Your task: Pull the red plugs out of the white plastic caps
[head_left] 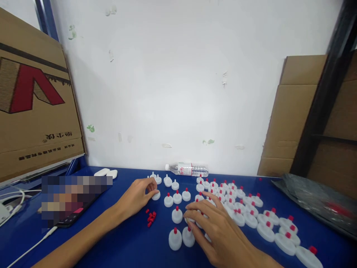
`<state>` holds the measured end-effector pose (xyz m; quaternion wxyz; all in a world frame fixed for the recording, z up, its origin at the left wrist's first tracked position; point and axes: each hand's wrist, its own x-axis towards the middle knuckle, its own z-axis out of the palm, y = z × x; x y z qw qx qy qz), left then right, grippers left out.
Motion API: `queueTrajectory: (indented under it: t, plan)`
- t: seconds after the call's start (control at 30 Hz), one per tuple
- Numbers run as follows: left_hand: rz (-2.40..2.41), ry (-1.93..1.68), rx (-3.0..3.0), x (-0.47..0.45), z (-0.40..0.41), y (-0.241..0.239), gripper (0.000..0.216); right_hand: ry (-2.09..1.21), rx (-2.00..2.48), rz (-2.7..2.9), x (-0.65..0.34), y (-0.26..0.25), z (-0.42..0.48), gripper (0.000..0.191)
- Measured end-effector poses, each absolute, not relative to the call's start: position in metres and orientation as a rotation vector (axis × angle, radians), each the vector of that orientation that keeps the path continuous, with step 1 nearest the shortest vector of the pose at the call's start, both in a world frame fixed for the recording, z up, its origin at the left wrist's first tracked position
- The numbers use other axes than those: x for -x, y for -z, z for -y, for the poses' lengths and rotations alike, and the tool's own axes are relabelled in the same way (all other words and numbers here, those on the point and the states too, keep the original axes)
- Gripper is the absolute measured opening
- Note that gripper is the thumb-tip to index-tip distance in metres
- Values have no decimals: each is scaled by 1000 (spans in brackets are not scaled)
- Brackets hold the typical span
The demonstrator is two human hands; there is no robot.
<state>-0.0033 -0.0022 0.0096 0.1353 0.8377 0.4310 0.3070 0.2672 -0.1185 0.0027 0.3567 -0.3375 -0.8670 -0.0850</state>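
Many white plastic caps with red tips [251, 217] stand in rows on the blue table [131, 242]. My left hand [136, 197] is curled, its fingertips pinching a white cap without a red tip [156, 195] at the left end of the rows. My right hand [217, 227] lies palm down over caps near the middle, fingers bent around one white cap [195, 221]. A small heap of loose red tips [151, 217] lies between my hands. Two finished caps [181, 238] stand just in front of my right hand.
A clear water bottle [188, 169] lies on its side against the white wall. A phone [69, 208] with a white cable rests at the left. Cardboard boxes [33, 100] stand left and right. A dark plastic bag [318, 201] lies at the right.
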Motion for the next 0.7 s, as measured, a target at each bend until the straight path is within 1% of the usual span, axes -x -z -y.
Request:
queueTrajectory:
  t: [0.07,0.13,0.23,0.27,0.3,0.33,0.43,0.47,0.57,0.67,0.7]
  plan:
    - [-1237,-935,-2361,-1,10,-16,24,240,908,2200,-267,0,119,32]
    - [-1167,-979,-2251,-7,21,-22,30,270,962,2149,-267,2,120,44]
    - [-896,-1048,-1921,-22,43,-24,32,301,995,2101,-266,3,122,68]
    - [-836,-1051,-1867,-27,50,-21,33,305,982,2100,-265,3,122,72]
    - [-802,-1019,-1805,-32,56,-17,34,306,955,2113,-265,2,123,70]
    - [-767,-974,-1742,-37,61,-13,36,303,918,2136,-264,2,123,63]
    - [-696,-883,-1662,-46,70,0,34,306,807,2206,-262,0,123,33]
    - [-682,-879,-1660,-47,70,1,34,312,786,2215,-262,-1,123,27]
    - [-721,-928,-1748,-44,65,-5,34,351,776,2185,-263,-3,122,23]
    - [-936,-964,-2048,-30,50,-21,31,399,792,2138,-264,-3,120,21]
    - [-1019,-918,-2177,-23,43,-26,29,417,798,2124,-265,-2,119,23]
